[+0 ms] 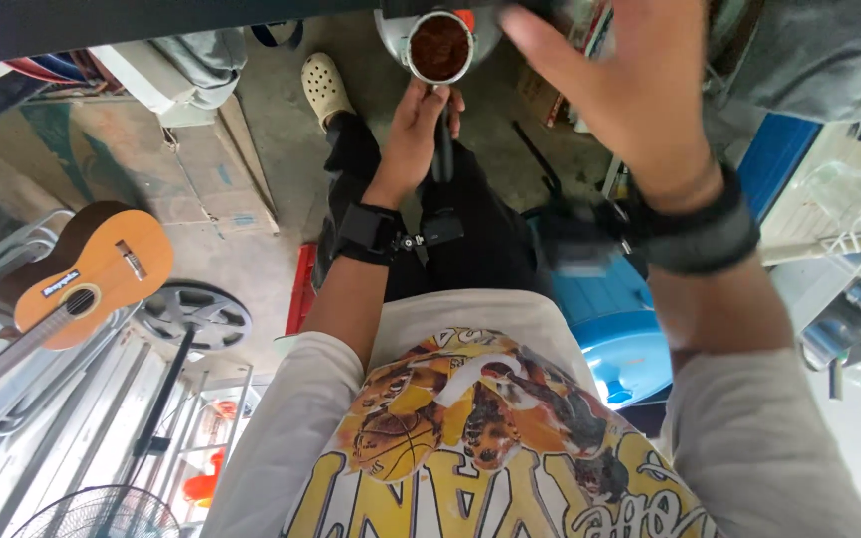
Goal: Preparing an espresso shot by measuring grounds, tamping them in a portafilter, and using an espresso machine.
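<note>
The portafilter (439,60) is a round metal cup with a black handle. It is full of brown coffee grounds. It sits level, just above the sandal (325,88).

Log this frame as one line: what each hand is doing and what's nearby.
left hand: grips portafilter handle | portafilter: basket full of brown coffee grounds | right hand: open, raised beside it, holding nothing | nearby: guitar

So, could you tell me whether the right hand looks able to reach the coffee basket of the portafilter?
Probably yes: the open right hand hovers just beside the portafilter, which the left hand holds by its handle, with nothing between.
</note>
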